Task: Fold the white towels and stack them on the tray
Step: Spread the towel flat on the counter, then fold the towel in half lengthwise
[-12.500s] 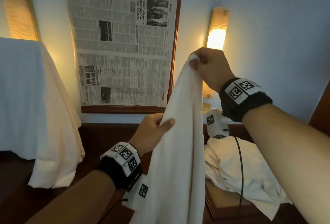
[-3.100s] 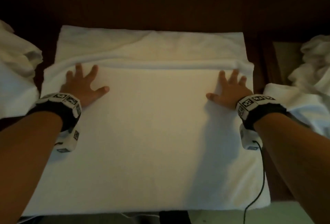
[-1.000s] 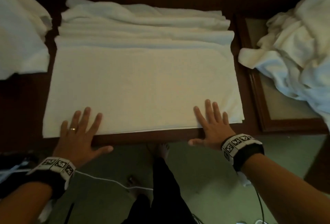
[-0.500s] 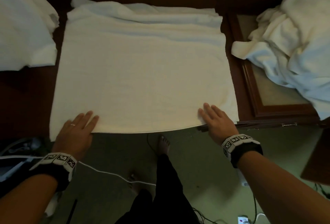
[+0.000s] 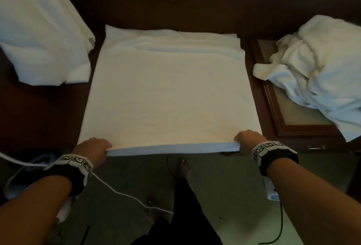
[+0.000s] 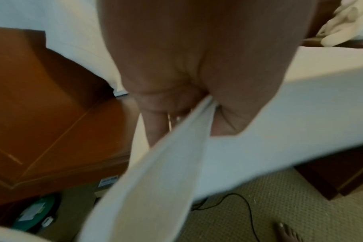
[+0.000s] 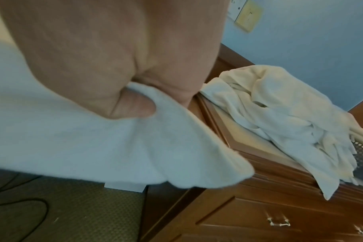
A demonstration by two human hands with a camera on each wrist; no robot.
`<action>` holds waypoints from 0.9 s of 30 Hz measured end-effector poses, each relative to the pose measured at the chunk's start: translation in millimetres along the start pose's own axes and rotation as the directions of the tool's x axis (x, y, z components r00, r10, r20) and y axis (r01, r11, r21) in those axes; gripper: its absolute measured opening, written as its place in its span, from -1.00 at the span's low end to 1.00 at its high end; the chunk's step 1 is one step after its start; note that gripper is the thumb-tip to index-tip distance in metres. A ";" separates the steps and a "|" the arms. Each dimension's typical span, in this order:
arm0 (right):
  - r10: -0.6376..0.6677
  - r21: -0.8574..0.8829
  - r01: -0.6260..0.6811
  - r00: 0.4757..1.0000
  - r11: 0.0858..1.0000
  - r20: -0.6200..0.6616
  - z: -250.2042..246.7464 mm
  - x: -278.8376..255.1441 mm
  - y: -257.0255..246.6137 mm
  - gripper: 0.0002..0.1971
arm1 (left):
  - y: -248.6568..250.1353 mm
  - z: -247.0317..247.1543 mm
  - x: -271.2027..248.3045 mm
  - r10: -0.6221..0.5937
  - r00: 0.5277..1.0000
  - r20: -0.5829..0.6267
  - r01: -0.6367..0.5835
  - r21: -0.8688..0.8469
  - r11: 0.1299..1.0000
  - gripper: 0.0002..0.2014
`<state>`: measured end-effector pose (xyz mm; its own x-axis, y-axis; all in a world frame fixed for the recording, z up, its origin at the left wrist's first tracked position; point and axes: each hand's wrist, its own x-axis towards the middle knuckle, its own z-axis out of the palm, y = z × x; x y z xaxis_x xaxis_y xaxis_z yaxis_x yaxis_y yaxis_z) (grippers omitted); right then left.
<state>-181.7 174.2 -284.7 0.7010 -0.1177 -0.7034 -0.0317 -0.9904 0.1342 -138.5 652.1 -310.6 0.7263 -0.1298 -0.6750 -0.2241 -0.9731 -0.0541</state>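
A white towel (image 5: 168,96) lies spread across the middle of the dark wooden tabletop (image 5: 48,112), folded into a broad, nearly square panel. Its upper face is smooth and flat with a faint woven texture; at the far edge several layers bunch into soft ridges and one corner juts out to the far left. The near edge hangs just past the tabletop's near side, where it shows as a doubled, pale band.

The left hand (image 5: 93,151) grips the near left corner of the towel: in the left wrist view the thumb sits on top and the fingers (image 6: 155,129) curl beneath, pinching the cloth between them. The right hand (image 5: 248,140) grips the near right corner in the same way, thumb pressed on top and the cloth gathered under the curled fingers.

To the right, a wooden tray (image 5: 281,125) with a raised frame rests on the tabletop beside the towel, and a crumpled heap of white towels (image 5: 320,73) lies across it, spilling over its near right side. On the far left hangs a white draped cloth (image 5: 39,35). Below, cables trail across the patterned carpet.
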 end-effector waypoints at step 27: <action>0.008 0.020 -0.005 0.988 1.000 -0.155 -174.7 181.6 40.6 -0.77 | -32.5 -179.9 190.4 -0.086 0.989 -0.122 0.061 -0.191 0.980 -0.68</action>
<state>68.7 125.2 -285.0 0.8029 -0.1132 -0.5853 -0.0494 -0.9911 0.1240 124.0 624.7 -305.0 0.8165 -0.0683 -0.5732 -0.0508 -0.9976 0.0465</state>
